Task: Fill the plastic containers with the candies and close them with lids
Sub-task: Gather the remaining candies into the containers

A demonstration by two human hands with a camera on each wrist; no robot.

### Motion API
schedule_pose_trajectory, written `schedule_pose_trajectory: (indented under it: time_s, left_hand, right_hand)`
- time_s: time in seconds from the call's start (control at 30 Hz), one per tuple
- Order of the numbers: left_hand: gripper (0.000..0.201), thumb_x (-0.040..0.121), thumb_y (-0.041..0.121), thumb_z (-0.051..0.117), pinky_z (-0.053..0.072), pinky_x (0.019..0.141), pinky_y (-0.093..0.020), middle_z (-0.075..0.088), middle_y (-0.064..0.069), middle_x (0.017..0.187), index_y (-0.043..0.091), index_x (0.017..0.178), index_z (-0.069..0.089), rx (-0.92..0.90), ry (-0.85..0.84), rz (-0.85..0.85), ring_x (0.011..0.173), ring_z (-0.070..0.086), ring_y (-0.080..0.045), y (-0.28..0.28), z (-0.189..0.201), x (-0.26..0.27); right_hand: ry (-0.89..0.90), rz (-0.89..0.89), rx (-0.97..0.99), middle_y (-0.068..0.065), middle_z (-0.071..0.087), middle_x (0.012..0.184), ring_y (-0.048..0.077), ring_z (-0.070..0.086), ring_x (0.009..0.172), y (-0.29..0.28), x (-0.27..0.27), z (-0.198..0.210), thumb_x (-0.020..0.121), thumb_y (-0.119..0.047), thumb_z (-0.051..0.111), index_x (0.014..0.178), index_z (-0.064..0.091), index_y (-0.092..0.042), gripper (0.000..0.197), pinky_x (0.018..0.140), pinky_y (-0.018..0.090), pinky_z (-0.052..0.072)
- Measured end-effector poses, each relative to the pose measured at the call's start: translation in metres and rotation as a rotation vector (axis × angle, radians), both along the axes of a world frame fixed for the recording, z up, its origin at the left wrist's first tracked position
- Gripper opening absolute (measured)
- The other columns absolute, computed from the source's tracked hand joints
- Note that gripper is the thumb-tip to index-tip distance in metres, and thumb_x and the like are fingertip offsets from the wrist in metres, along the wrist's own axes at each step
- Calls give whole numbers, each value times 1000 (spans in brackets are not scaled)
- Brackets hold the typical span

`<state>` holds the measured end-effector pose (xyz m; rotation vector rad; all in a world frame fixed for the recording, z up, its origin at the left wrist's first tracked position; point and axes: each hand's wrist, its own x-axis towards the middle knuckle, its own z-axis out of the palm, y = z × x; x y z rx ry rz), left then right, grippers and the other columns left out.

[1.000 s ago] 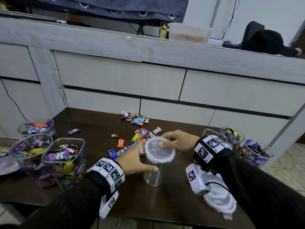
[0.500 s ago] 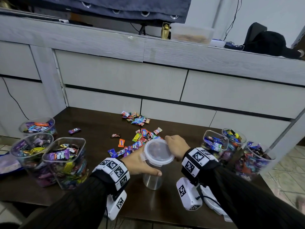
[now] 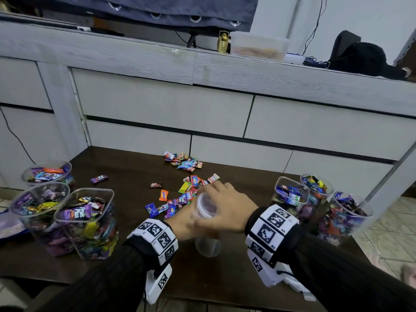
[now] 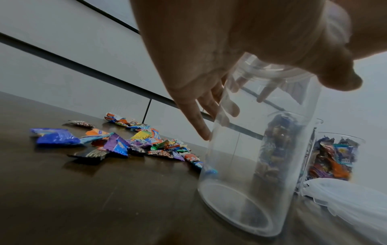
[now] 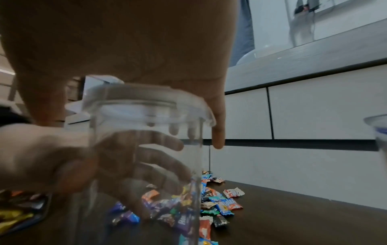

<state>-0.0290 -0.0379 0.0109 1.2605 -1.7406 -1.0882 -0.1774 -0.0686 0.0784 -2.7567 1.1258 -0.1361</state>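
Observation:
An empty clear plastic container (image 3: 208, 246) stands upright on the dark table (image 3: 126, 176), near its front middle. A clear lid (image 3: 203, 207) sits on its mouth. My right hand (image 3: 225, 208) lies over the lid, palm down, with thumb and fingers curled over the rim (image 5: 150, 96). My left hand (image 3: 182, 224) grips the container's side from the left, its fingers wrapped round the far wall (image 4: 201, 116). Loose wrapped candies (image 3: 184, 192) lie just behind the container, and a smaller heap (image 3: 183, 162) lies farther back.
Three candy-filled containers without lids stand at the left (image 3: 87, 221) and three at the right (image 3: 290, 197). A stack of white lids (image 3: 299, 287) lies at the front edge under my right wrist. A grey drawer unit (image 3: 157, 104) rises behind the table.
My right hand has slid from the lid's far edge to cover the lid from above. My left hand keeps its hold on the container's side.

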Motion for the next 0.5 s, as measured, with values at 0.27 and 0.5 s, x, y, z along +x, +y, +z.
schedule_pose_trajectory:
  time_s: [0.27, 0.5]
  left_hand:
    - [95, 63, 9, 90, 46, 102, -24, 60, 4, 129, 14, 142, 37, 75, 109, -23, 122, 56, -4, 2, -5, 5]
    - [87, 62, 3, 90, 49, 98, -24, 55, 2, 131, 33, 127, 40, 86, 159, -1, 121, 56, 0, 2, -13, 6]
  right_hand:
    - [-203, 33, 80, -2, 49, 118, 18, 48, 109, -7, -11, 17, 73, -64, 61, 129, 44, -31, 67, 92, 35, 43]
    - [-233, -50, 0, -5, 47, 133, 10, 45, 119, -7, -69, 49, 70, -78, 47, 134, 40, -26, 83, 98, 25, 35]
